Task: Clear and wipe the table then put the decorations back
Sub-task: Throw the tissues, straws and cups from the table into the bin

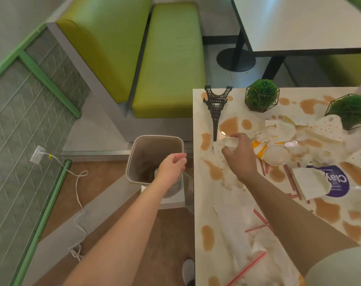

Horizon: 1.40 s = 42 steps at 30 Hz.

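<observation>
Left hand [172, 167] over bin [154, 159], fingers loosely curled, holding nothing. Right hand [240, 155] on stained worktop [204, 203], pinching crumpled napkin [230, 142] beside tower model [216, 110].

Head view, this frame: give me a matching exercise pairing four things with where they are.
Things:
1. left hand
2. right hand
3. black Eiffel Tower model
4. red-and-white striped straw

Places:
A. near table edge, bottom of view
B. over the grey waste bin
C. on crumpled white paper
D. far left table corner

Pairs: 1-B, 2-C, 3-D, 4-A
</observation>
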Motion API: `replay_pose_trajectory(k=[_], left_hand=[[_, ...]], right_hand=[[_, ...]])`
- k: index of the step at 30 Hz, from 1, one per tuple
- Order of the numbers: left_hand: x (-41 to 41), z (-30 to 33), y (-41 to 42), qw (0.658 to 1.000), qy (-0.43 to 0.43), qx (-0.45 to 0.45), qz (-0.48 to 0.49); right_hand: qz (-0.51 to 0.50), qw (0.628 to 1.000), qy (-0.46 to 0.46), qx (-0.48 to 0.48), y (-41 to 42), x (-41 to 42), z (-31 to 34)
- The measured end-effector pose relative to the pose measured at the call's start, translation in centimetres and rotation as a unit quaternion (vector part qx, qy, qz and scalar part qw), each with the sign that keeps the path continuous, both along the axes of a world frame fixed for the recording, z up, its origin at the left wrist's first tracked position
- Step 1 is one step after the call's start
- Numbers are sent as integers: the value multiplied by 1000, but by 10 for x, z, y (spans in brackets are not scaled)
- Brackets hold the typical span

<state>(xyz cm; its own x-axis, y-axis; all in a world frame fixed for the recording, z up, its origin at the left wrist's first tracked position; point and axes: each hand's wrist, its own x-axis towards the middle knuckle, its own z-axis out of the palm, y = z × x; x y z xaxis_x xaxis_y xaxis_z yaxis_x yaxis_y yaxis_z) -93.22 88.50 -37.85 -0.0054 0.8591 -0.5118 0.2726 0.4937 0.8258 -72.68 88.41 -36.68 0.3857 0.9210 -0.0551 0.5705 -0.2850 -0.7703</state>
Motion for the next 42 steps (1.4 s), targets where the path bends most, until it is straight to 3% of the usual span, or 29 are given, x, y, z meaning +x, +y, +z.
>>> replay_pose_trajectory(k=[3, 5, 7, 9, 12, 16, 21, 25, 34, 42], left_hand=[[14, 9, -3, 998, -55, -29, -31], [19, 17, -5, 987, -136, -88, -6], [15, 22, -8, 966, -219, -135, 35], [4, 21, -12, 962, -238, -132, 21], [-11, 17, -19, 970, -217, -107, 31], [-26, 13, -16, 973, -155, -88, 146], [-52, 4, -12, 968, -125, -99, 195], [-58, -7, -21, 978, -45, -137, 153], [21, 9, -41, 999, 37, -20, -3], [77, 3, -56, 969, 153, -1, -196]], right_hand=[[-4, 994, 108, -8, -3, -23, 15], [1, 986, 161, -36, -5, -39, 16], [-9, 981, 184, -56, -6, -52, 12], [-9, 981, 176, -75, -9, -62, 7], [22, 981, 160, -108, -14, -77, 3], [57, 984, 100, -137, -20, -86, 4], [21, 993, 54, -105, -30, -71, 8], [18, 994, 10, -104, -43, -47, 5], [-10, 997, -52, -61, -64, 6, -8], [101, 962, -245, -74, -76, 68, -20]])
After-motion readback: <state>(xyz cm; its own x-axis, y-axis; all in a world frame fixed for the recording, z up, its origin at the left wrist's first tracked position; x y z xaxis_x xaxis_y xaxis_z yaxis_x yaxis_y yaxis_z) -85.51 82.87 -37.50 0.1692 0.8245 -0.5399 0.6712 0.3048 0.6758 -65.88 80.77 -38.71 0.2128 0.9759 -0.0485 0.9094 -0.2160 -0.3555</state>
